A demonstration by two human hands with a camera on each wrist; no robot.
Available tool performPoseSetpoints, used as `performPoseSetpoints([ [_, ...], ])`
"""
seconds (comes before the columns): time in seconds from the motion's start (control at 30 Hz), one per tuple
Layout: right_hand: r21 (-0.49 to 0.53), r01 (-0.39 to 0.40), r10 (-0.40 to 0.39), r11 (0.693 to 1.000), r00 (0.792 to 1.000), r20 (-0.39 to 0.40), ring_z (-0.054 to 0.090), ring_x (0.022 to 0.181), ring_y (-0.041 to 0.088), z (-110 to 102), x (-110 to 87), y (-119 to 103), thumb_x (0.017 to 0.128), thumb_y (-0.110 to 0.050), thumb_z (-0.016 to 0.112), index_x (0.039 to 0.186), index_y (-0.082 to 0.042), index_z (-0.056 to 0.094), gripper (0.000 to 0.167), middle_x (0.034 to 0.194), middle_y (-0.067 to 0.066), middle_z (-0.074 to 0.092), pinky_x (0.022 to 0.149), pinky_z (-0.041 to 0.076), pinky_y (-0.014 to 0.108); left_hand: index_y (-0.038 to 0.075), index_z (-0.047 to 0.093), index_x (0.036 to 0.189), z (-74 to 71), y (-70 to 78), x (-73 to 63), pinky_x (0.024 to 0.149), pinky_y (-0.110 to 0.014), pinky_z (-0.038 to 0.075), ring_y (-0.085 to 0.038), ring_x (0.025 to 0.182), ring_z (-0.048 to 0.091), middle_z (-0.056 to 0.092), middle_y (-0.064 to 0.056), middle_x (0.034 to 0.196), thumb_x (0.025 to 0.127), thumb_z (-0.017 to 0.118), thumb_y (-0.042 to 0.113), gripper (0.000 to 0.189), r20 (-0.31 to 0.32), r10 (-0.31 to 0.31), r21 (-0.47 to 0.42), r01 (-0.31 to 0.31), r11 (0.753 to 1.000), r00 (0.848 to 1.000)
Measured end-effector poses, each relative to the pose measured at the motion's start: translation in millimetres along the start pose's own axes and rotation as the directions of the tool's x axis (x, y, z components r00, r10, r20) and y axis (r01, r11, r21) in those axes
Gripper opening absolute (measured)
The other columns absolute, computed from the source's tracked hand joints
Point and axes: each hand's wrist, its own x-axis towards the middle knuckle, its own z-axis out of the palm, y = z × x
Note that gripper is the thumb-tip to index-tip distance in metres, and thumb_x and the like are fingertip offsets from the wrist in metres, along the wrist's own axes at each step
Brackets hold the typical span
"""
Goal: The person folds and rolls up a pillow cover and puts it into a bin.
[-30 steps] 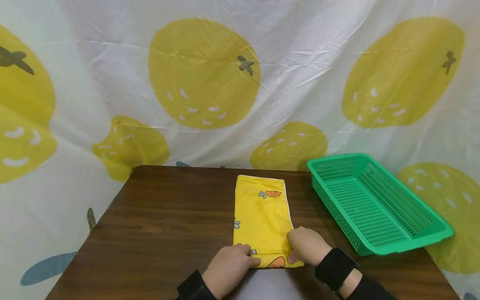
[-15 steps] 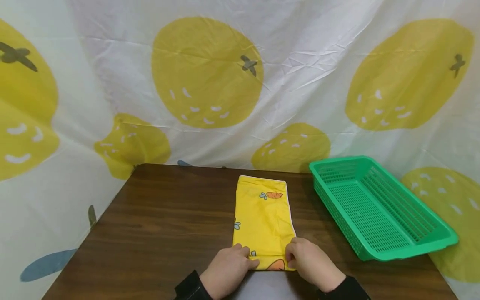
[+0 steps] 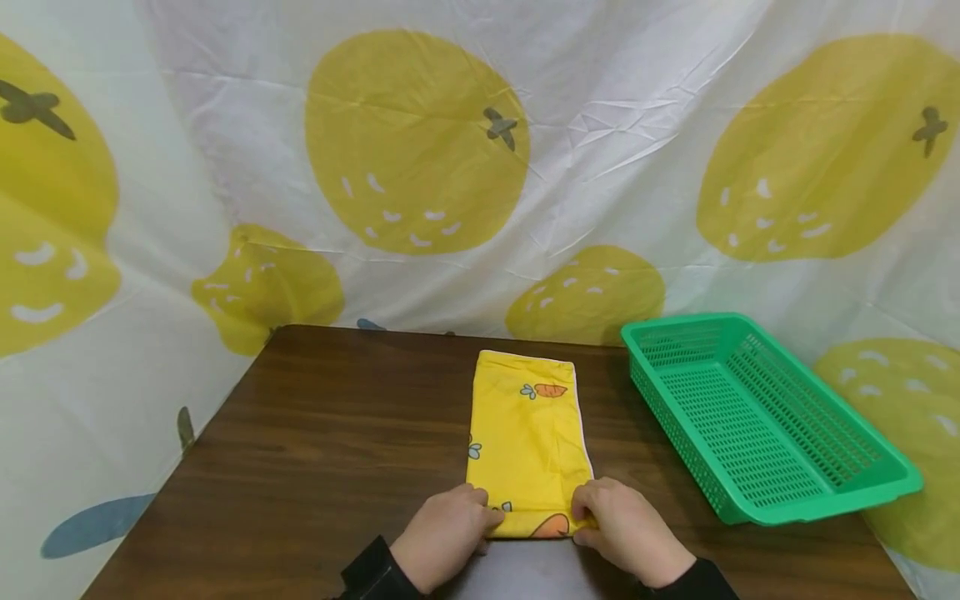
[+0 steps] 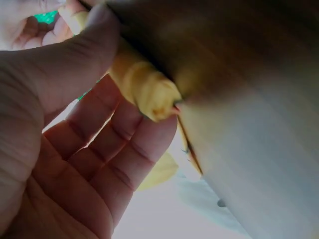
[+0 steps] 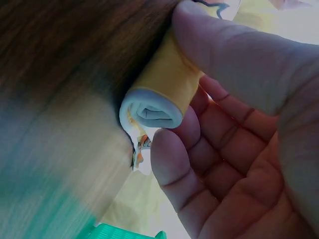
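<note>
A yellow cloth (image 3: 525, 442) with a carrot print and white edging lies lengthwise on the table, its near end turned up into a roll. My left hand (image 3: 446, 533) pinches the left end of that roll; in the left wrist view the thumb lies over the rolled cloth (image 4: 149, 92), with the fingers on its other side. At the right end, my right hand (image 3: 626, 529) grips likewise between thumb and fingers. The right wrist view shows the spiral layers in the rolled cloth's end (image 5: 152, 112). Beyond the hands the rest of the cloth is flat.
To the right of the cloth stands a green plastic basket (image 3: 678, 433) with slotted walls, nothing in it. The brown wood-grain table (image 3: 337, 433) reaches back to a hanging white curtain (image 3: 600, 50) printed with yellow fruit.
My right hand has turned at the cloth's near right corner, and its thumb now shows beneath the roll. My left hand has shifted slightly left. The flat part of the cloth stays put.
</note>
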Motion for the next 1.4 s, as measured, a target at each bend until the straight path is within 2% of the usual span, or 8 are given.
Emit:
performPoseSetpoints([
  [0.17,-0.01,0.005,-0.005,1.0,1.0,-0.029,0.055,0.077,0.003,2,-0.3,3,0.079,-0.017,0.093,0.084,-0.024,0.07,0.025,0.081,-0.014,0.064,0.069,0.05,0.029,0.024,0.083,0.099,-2.0,-3.9,0.0,0.063,-0.022,0.044,-0.003,0.069,0.046,0.061,0.011,0.078,0.086,0.09,0.021,0.015,0.029,-0.064,-0.055,0.065,0.996,0.998],
  [0.37,-0.009,0.046,-0.047,0.999,0.997,-0.068,0.058,0.079,0.003,5,-0.9,7,0.079,-0.018,0.093,0.086,-0.024,0.071,0.024,0.083,-0.014,0.067,0.069,0.05,0.029,0.021,0.082,0.09,-1.0,-4.1,0.5,0.063,-0.025,0.048,-0.002,0.068,0.05,0.067,0.01,0.077,0.089,0.084,0.013,0.008,-0.029,-0.06,-0.049,0.058,0.997,0.998],
  [0.5,-0.012,0.06,-0.06,0.998,0.996,-0.063,0.058,0.078,0.004,4,-1.0,8,0.076,-0.013,0.094,0.086,-0.023,0.071,0.027,0.083,-0.012,0.068,0.07,0.052,0.03,0.02,0.082,0.089,0.2,-4.0,1.0,0.062,-0.025,0.047,-0.002,0.066,0.048,0.067,0.009,0.074,0.092,0.078,0.006,0.015,-0.044,-0.065,-0.058,0.063,0.996,0.997],
  [0.7,0.016,0.046,-0.045,0.999,0.999,-0.029,0.059,0.077,0.004,3,-0.7,7,0.072,-0.001,0.09,0.087,-0.021,0.073,0.03,0.085,-0.011,0.069,0.071,0.054,0.031,0.016,0.081,0.087,0.4,-4.6,0.9,0.061,-0.026,0.048,-0.003,0.065,0.047,0.066,0.006,0.074,0.092,0.074,0.0,0.018,-0.043,-0.115,-0.112,0.11,0.988,0.992],
  [0.93,0.017,0.057,-0.056,0.998,0.997,-0.055,0.062,0.079,0.006,3,-2.0,10,0.07,-0.003,0.091,0.087,-0.02,0.076,0.028,0.086,-0.011,0.071,0.073,0.055,0.032,0.015,0.081,0.093,-0.5,-14.0,-2.9,0.067,-0.03,0.054,-0.005,0.072,0.06,0.073,0.004,0.084,0.091,0.081,0.011,0.004,-0.019,-0.137,-0.136,0.133,0.982,0.99],
  [1.07,-0.017,0.054,-0.055,0.998,0.995,-0.087,0.067,0.081,0.01,2,-2.4,11,0.07,-0.007,0.093,0.087,-0.02,0.08,0.025,0.088,-0.01,0.075,0.074,0.057,0.033,0.015,0.081,0.097,-3.0,-18.9,-3.5,0.072,-0.031,0.057,-0.006,0.079,0.065,0.075,0.004,0.09,0.091,0.085,0.016,0.007,0.006,-0.134,-0.159,0.133,0.978,0.991],
  [1.2,-0.049,0.044,-0.049,0.998,0.993,-0.111,0.07,0.083,0.013,2,-2.3,10,0.071,-0.009,0.094,0.087,-0.022,0.081,0.024,0.089,-0.009,0.076,0.074,0.058,0.033,0.015,0.081,0.098,-5.0,-19.9,-2.7,0.072,-0.031,0.056,-0.005,0.077,0.063,0.074,0.005,0.089,0.09,0.085,0.015,0.008,0.016,-0.144,-0.171,0.144,0.975,0.99],
  [1.4,-0.053,0.008,-0.013,0.999,0.996,-0.09,0.069,0.085,0.013,2,-2.3,8,0.072,-0.011,0.095,0.087,-0.022,0.083,0.023,0.089,-0.009,0.076,0.075,0.058,0.033,0.014,0.082,0.097,-4.1,-20.7,-2.9,0.069,-0.03,0.054,-0.003,0.071,0.057,0.073,0.006,0.085,0.09,0.085,0.015,0.007,0.017,-0.156,-0.186,0.157,0.97,0.988],
])
